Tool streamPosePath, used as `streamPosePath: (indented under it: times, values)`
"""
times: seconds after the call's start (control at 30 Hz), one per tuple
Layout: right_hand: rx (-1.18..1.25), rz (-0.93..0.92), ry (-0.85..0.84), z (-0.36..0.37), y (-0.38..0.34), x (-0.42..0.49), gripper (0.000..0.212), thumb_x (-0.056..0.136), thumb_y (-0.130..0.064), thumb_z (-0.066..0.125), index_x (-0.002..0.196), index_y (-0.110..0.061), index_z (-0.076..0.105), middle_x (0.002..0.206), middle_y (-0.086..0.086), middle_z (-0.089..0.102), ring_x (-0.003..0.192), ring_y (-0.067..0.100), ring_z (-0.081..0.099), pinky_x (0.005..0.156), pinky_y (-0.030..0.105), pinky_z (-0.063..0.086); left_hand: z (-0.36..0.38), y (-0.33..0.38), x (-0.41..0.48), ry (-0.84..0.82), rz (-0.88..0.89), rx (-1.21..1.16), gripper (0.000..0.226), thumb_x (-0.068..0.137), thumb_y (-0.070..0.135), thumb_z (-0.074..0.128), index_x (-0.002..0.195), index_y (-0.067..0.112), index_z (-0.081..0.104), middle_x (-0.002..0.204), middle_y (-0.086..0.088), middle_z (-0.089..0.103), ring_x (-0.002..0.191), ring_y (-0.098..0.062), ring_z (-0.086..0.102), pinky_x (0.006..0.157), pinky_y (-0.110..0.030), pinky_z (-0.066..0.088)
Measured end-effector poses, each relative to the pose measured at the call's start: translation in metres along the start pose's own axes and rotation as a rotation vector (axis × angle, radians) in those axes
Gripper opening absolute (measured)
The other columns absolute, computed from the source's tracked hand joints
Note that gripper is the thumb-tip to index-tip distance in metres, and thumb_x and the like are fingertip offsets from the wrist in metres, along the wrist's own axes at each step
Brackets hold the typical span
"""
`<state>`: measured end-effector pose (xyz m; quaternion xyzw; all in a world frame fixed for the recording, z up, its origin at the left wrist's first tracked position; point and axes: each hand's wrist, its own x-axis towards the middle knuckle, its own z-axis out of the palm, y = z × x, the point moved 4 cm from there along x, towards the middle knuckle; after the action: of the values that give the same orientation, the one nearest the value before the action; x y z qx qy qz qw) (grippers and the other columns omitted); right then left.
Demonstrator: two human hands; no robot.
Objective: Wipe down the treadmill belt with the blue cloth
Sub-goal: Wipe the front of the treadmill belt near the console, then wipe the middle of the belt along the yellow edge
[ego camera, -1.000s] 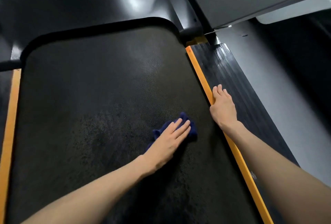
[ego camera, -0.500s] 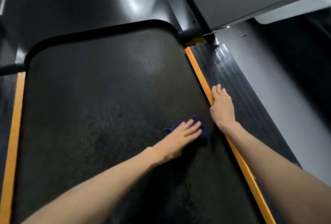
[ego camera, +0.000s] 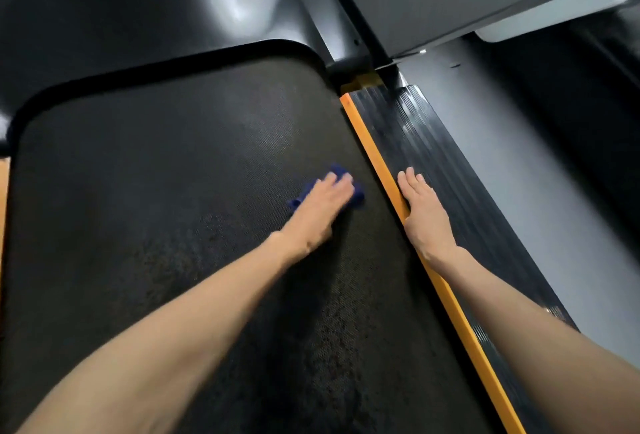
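Mid-wipe; my left grip (ego camera: 322, 206), fingers straight, presses cloth (ego camera: 358, 197) on belt (ego camera: 173, 191); right grip (ego camera: 426, 217) lies flat on rail (ego camera: 436, 142); next I judge a sweep across unwiped belt

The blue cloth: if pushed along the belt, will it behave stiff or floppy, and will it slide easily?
Probably floppy: the cloth lies bunched in uneven folds under the left hand. Likely light, being small enough for one flat hand to nearly cover. It may drag somewhat, since the belt looks coarsely textured.
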<state>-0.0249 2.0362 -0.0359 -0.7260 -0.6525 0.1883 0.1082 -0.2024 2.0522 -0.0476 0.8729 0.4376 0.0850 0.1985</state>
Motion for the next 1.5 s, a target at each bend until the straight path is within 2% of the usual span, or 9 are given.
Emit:
streamPosePath:
  times: [0.17, 0.33, 0.43, 0.67, 0.83, 0.93, 1.03, 1.27, 1.5]
  values:
    - [-0.009, -0.025, 0.013, -0.002, 0.003, 0.0, 0.071, 0.09, 0.008, 0.046, 0.149, -0.02, 0.018, 0.156, -0.004, 0.012, 0.144, 0.013, 0.007, 0.114, 0.029, 0.009, 0.021, 0.029, -0.022, -0.312, 0.473, 0.228, 0.069, 0.089, -0.004, 0.038, 0.149, 0.015, 0.01, 0.157, -0.002, -0.003, 0.145, -0.022, -0.008, 0.107, -0.023, -0.019]
    - [-0.003, -0.012, -0.051, -0.005, 0.003, 0.001, 0.066, 0.093, 0.002, 0.043, 0.149, -0.021, 0.017, 0.156, -0.006, 0.011, 0.144, 0.013, 0.006, 0.114, 0.03, 0.008, -0.021, -0.021, 0.022, -0.032, -0.02, 0.359, 0.061, 0.096, 0.006, 0.037, 0.15, 0.011, 0.008, 0.158, -0.007, 0.001, 0.144, -0.027, 0.003, 0.116, -0.034, 0.0]
    - [-0.006, -0.006, -0.056, -0.004, 0.001, 0.001, 0.066, 0.093, 0.003, 0.044, 0.149, -0.02, 0.017, 0.156, -0.004, 0.011, 0.144, 0.014, 0.006, 0.115, 0.031, 0.01, -0.028, -0.021, 0.036, -0.027, -0.158, 0.174, 0.064, 0.087, 0.0, 0.049, 0.146, 0.008, 0.023, 0.155, -0.011, 0.015, 0.141, -0.033, 0.017, 0.114, -0.039, 0.013]
    - [-0.062, -0.022, -0.013, -0.004, -0.002, 0.0, 0.064, 0.094, 0.005, 0.041, 0.149, -0.018, 0.017, 0.157, -0.001, 0.011, 0.144, 0.017, 0.008, 0.115, 0.031, 0.011, 0.04, 0.059, -0.03, -0.243, 0.366, 0.167, 0.058, 0.094, 0.001, 0.034, 0.148, 0.008, 0.014, 0.157, -0.008, 0.003, 0.145, -0.026, -0.004, 0.107, -0.025, -0.022]
    - [-0.134, -0.014, 0.059, -0.011, -0.026, -0.001, 0.061, 0.088, 0.005, 0.049, 0.144, -0.01, 0.031, 0.152, 0.007, 0.027, 0.138, 0.025, 0.029, 0.111, 0.036, 0.026, 0.032, 0.041, -0.038, -0.104, 0.217, 0.261, 0.055, 0.088, 0.01, 0.038, 0.143, 0.013, 0.036, 0.151, -0.004, 0.031, 0.138, -0.026, 0.032, 0.111, -0.035, 0.027]
    - [0.046, -0.2, 0.216, -0.011, -0.069, -0.015, 0.056, 0.082, 0.009, 0.048, 0.135, -0.01, 0.046, 0.13, 0.008, 0.052, 0.11, 0.026, 0.053, 0.087, 0.037, 0.043, 0.019, 0.015, -0.052, -0.112, -0.045, 0.16, 0.07, 0.092, 0.017, 0.044, 0.15, 0.016, 0.006, 0.158, -0.001, -0.002, 0.145, -0.021, 0.004, 0.116, -0.032, 0.004]
    - [0.221, -0.131, 0.095, 0.012, -0.109, -0.028, 0.043, 0.09, -0.008, 0.044, 0.132, -0.017, 0.04, 0.121, 0.004, 0.048, 0.096, 0.025, 0.056, 0.07, 0.037, 0.042, -0.001, 0.001, -0.073, -0.153, -0.037, -0.015, 0.066, 0.099, 0.029, 0.036, 0.149, 0.019, -0.006, 0.156, 0.001, -0.014, 0.144, -0.016, -0.007, 0.117, -0.03, -0.005]
    - [-0.108, 0.062, -0.192, 0.067, -0.152, -0.036, 0.047, 0.096, -0.036, 0.042, 0.127, -0.002, 0.038, 0.141, 0.019, 0.022, 0.124, 0.038, 0.03, 0.099, 0.04, 0.032, -0.047, -0.073, -0.167, -0.071, -0.391, 0.193, 0.046, 0.102, 0.027, 0.026, 0.147, 0.015, 0.024, 0.157, 0.0, 0.009, 0.145, -0.013, 0.008, 0.115, -0.027, -0.004]
    - [-0.015, -0.313, -0.178, 0.089, -0.191, -0.023, 0.048, 0.078, -0.006, 0.061, 0.124, -0.002, 0.046, 0.133, 0.015, 0.037, 0.115, 0.034, 0.036, 0.093, 0.038, 0.037, -0.093, -0.124, -0.26, -0.093, -0.822, 0.357, 0.046, 0.101, 0.025, 0.03, 0.145, 0.012, 0.03, 0.155, -0.004, 0.02, 0.143, -0.019, 0.015, 0.116, -0.035, 0.009]
